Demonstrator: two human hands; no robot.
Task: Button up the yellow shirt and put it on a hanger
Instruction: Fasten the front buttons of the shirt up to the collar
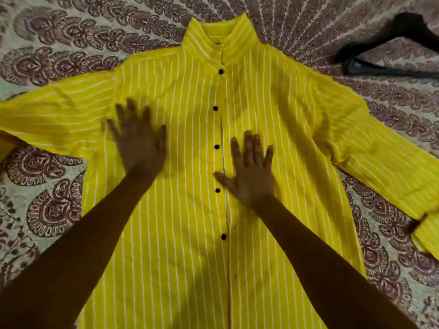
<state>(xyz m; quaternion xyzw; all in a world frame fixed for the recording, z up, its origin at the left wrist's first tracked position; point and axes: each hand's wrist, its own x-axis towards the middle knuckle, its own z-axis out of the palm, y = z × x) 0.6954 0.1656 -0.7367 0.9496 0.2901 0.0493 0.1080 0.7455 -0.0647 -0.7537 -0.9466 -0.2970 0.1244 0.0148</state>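
Left grip (140, 148), released and blurred, lies flat on the shirt (285, 115), which is spread on the bed (47, 186); the buttons (216, 146) look fastened. Right grip (249, 176), also released, presses beside them. Best to sweep outward from the placket evenly before fetching the hanger (380, 70), upper right.

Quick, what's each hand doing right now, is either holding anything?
Left hand: open, fingers spread on the yellow shirt with white stripes, holding nothing.
Right hand: open, flat on the same shirt, holding nothing.

Hanger (380, 69) top right, apart from shirt (180, 233); open bedspread (308, 36) between.
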